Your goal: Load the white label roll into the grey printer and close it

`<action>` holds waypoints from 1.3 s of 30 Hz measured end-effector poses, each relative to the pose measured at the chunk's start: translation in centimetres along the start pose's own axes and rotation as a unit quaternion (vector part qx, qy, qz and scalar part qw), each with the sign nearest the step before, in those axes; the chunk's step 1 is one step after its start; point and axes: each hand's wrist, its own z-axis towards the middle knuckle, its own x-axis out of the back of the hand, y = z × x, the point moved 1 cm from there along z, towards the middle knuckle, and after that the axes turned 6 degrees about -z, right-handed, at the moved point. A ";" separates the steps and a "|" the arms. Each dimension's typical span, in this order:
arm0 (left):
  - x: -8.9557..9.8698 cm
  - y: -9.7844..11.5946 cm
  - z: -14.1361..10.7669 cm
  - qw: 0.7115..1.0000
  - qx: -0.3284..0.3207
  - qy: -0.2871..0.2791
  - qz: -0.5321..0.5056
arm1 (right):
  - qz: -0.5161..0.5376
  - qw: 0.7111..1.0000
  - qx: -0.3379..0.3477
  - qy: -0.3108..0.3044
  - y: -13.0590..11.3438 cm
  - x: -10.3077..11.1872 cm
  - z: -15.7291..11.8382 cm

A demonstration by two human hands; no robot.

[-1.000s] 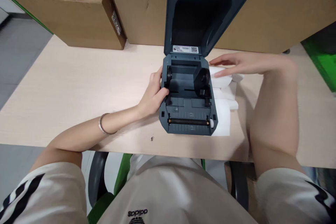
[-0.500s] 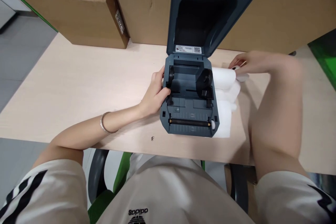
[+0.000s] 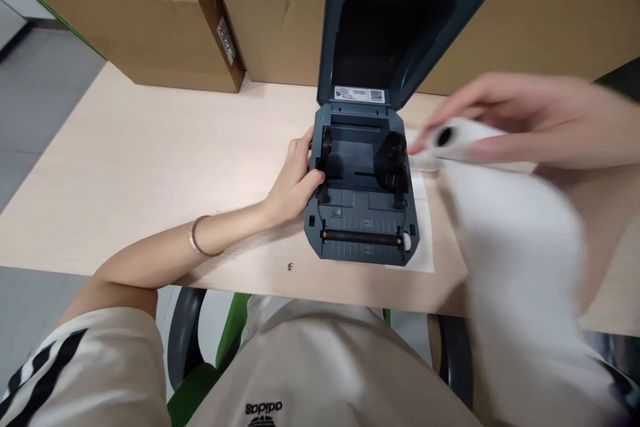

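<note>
A dark blue-grey printer (image 3: 360,200) stands on the table with its lid (image 3: 400,20) raised and its inner bay exposed. My left hand (image 3: 299,180) grips the printer's left edge, thumb over the rim and fingers along the side. To the right of the printer, my right hand (image 3: 520,120) is closed on a white paper roll (image 3: 460,137), whose dark core hole faces left. A long, blurred strip of paper (image 3: 520,260) hangs from the roll toward the lower right. More white paper (image 3: 424,233) lies beside and partly under the printer's right side.
A cardboard box (image 3: 130,30) stands at the back left of the table (image 3: 165,140). Larger cardboard (image 3: 280,20) spans the back, behind the raised lid. Chair armrests (image 3: 185,333) show below the front edge.
My right hand has lifted the paper roll off the table and brought it up nearer the camera, its loose strip unrolled and swinging down. My left hand stays on the printer.
</note>
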 end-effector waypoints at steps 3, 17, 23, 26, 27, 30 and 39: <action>-0.1 0.0 0.0 1.000 -0.001 -0.001 -0.006 | -0.049 0.998 0.038 -0.025 -2.2 -4.5 4.1; -0.1 0.5 0.1 1.000 0.016 -0.003 -0.011 | -0.140 0.985 -0.029 -0.100 -7.1 -8.2 1.7; 0.0 0.9 0.2 0.999 0.035 -0.008 -0.022 | -0.213 0.963 0.149 -0.066 -7.5 -9.7 -2.0; 0.2 1.2 0.5 0.999 0.039 -0.015 -0.024 | -0.241 0.957 0.156 -0.047 -7.5 -10.2 -3.4; 0.2 1.2 0.6 0.999 0.041 -0.019 -0.021 | -0.250 0.955 0.156 -0.044 -7.8 -10.2 -3.8; 0.3 1.4 1.0 0.998 0.051 -0.029 -0.016 | -0.261 0.950 0.165 -0.050 -8.6 -10.3 -4.8; 0.0 1.0 1.0 0.992 0.096 -0.017 -0.082 | -0.254 0.949 0.173 -0.070 -8.4 -9.8 -5.7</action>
